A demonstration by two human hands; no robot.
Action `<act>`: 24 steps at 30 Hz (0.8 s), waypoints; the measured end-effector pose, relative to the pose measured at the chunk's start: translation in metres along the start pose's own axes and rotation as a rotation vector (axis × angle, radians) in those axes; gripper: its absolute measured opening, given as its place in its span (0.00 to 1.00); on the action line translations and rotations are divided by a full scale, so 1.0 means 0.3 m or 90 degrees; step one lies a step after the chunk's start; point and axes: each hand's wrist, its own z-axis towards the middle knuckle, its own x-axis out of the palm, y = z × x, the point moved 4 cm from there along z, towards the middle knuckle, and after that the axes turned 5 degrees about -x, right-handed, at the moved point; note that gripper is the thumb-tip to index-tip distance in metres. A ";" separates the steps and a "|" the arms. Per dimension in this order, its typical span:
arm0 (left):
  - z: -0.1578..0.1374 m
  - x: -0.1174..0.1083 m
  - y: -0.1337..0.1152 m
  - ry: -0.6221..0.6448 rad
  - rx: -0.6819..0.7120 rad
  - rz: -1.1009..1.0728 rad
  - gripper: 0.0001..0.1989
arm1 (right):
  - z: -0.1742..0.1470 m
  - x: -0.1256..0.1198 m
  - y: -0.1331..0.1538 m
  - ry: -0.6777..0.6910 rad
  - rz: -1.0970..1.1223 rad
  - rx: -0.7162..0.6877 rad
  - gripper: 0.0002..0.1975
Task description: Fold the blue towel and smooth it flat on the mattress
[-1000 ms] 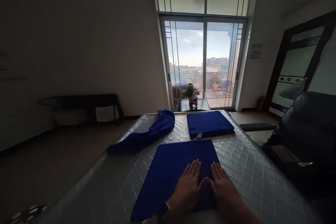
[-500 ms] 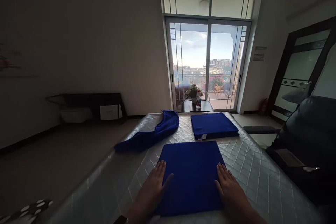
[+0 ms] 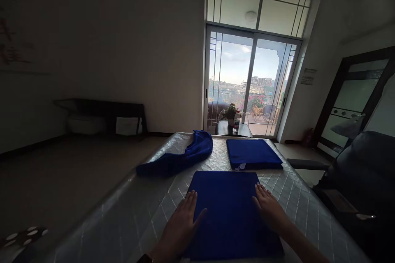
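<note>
Right in front of me a blue cloth, folded into a flat rectangle, lies on the quilted silvery cover. My left hand rests flat on its left edge, thumb spread onto the cloth. On the opposite edge lies my right hand, fingers stretched out. Beyond it is a neat folded blue stack, with a small white tag showing at its near edge. To the left, a loose crumpled blue cloth lies in a curve.
A small dark table with a plant and a bottle stands past the far edge, before glass sliding doors. A dark chair is at the right. A low bench is along the left wall.
My right hand has slid slightly up along the right edge of the folded cloth. My left hand stays about where it was. The view has tilted a little.
</note>
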 end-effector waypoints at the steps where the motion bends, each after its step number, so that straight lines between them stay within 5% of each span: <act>1: -0.003 -0.004 -0.001 0.000 -0.004 0.000 0.42 | 0.027 0.008 -0.002 -0.005 0.005 0.001 0.36; 9: -0.005 0.000 0.004 0.012 -0.020 -0.047 0.44 | 0.093 0.094 -0.058 -0.056 0.033 0.020 0.36; 19: 0.018 -0.011 -0.004 0.066 -0.022 0.035 0.40 | 0.089 0.106 -0.078 -0.077 0.075 0.010 0.35; 24: 0.097 -0.051 -0.147 0.034 -0.040 0.086 0.44 | 0.086 0.105 -0.075 -0.069 0.094 0.014 0.35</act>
